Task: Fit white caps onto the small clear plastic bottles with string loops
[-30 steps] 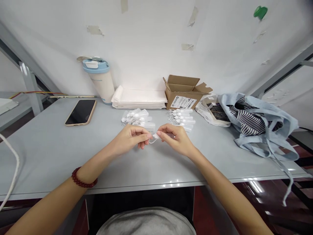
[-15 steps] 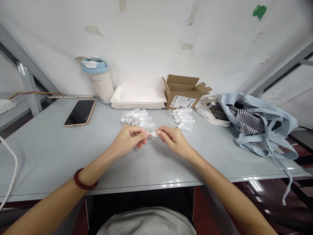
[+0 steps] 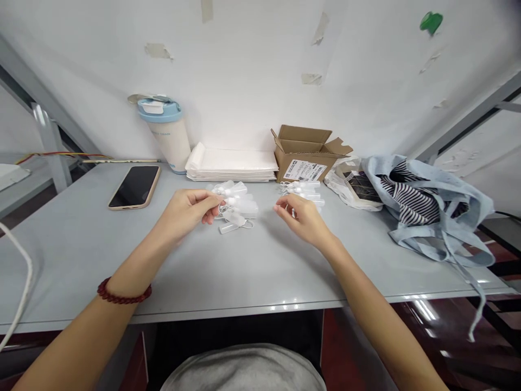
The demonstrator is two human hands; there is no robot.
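My left hand (image 3: 189, 213) is at the left edge of a pile of small clear plastic tubes (image 3: 246, 206) with white caps and thin white loops. Its thumb and forefinger are pinched together beside the loops; whatever lies between them is too small to make out. One tube with a white loop (image 3: 234, 221) lies at the front of that pile. Over the near side of a second group of such tubes (image 3: 306, 187) is my right hand (image 3: 301, 217). Its fingers are loosely curved and apart from the thumb, with nothing visible in them, and it hides part of that group.
A phone (image 3: 135, 186) lies at the left, near a blue-lidded cup (image 3: 171, 141). Behind the tubes stand a stack of white envelopes (image 3: 234, 163) and an open cardboard box (image 3: 303, 163). A plastic bag (image 3: 345, 187) and a blue cloth bag (image 3: 431, 195) sit at the right.
My hands have moved apart from the white-looped piece they both pinched. The left went left and up, the right a little right. A tube with a loop now shows at the left pile's front.
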